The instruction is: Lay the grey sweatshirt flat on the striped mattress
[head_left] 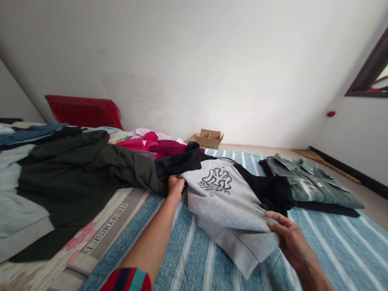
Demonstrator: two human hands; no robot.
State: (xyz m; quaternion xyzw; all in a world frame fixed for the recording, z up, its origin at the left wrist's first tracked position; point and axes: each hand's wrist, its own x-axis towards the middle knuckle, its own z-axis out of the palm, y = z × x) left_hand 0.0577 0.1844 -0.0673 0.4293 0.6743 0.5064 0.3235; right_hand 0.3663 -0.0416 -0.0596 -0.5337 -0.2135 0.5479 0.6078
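At frame centre, the left hand (176, 186) pinches the sweatshirt (224, 202) shoulder; the right hand (287, 236) grips its hem on the bed (333, 242). Pull both corners taut, edges aligned.

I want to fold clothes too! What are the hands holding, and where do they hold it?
Both hold the grey sweatshirt: the left hand grips its far shoulder edge, and the right hand pinches its near bottom edge.

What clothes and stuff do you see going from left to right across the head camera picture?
Red pillow → dark green hoodie → pink clothes → left hand → grey sweatshirt → right hand → folded green shirt
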